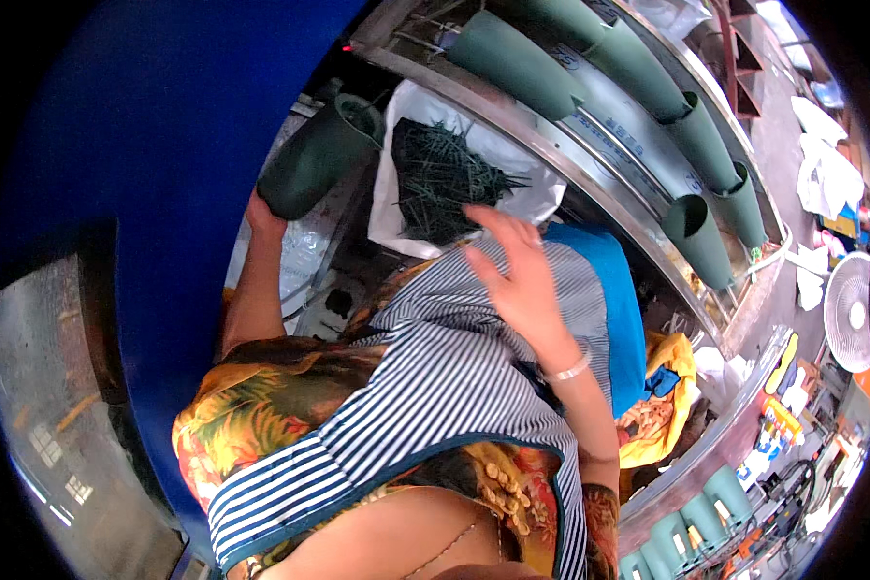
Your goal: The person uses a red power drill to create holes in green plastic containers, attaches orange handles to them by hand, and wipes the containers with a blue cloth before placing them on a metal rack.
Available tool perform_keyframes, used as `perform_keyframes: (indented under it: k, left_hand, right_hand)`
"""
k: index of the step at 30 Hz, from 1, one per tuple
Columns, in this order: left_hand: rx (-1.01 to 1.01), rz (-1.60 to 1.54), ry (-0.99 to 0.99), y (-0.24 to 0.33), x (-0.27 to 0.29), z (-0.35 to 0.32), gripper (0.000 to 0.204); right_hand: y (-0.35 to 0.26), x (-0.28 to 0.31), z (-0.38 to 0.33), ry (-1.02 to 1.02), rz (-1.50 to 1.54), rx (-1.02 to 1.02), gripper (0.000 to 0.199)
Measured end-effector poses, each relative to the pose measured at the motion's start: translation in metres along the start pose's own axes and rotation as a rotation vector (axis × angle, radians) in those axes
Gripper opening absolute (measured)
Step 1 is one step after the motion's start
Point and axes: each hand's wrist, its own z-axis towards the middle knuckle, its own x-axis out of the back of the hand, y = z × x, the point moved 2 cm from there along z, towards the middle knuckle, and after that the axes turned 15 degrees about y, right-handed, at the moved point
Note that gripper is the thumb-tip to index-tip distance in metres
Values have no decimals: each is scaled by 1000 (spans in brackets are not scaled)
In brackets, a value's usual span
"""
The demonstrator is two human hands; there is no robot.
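Observation:
A dark green plastic pot [309, 162], tall and tapered, is held up on the left with its rim tilted to the upper right. My left hand [267, 217] grips it by its lower end, and the pot hides most of the fingers. Beside it, a white sack [385, 220] stands full of thin dark green plastic trimmings [445, 179]. My right hand [517, 271] is raised in front of my striped apron, near the sack, its fingers apart and nothing in them.
A metal-edged bench [590, 169] bears several similar green pots [512, 63]. Solid blue panelling [164, 126] closes off the left side. To the right are a yellow bag [681, 387] and a white fan [851, 309]. More green pots [706, 517] stand at the lower right.

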Motion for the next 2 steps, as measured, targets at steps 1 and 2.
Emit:
perform_keyframes:
  k: [1,2]
  left_hand:
    - [0,33,-22,3,-25,-20,53]
    - [-7,56,-128,2,-42,-36,58]
  right_hand:
    - [0,-10,6,36,-2,36,52]
    - [-3,-17,13,47,-55,59,62]
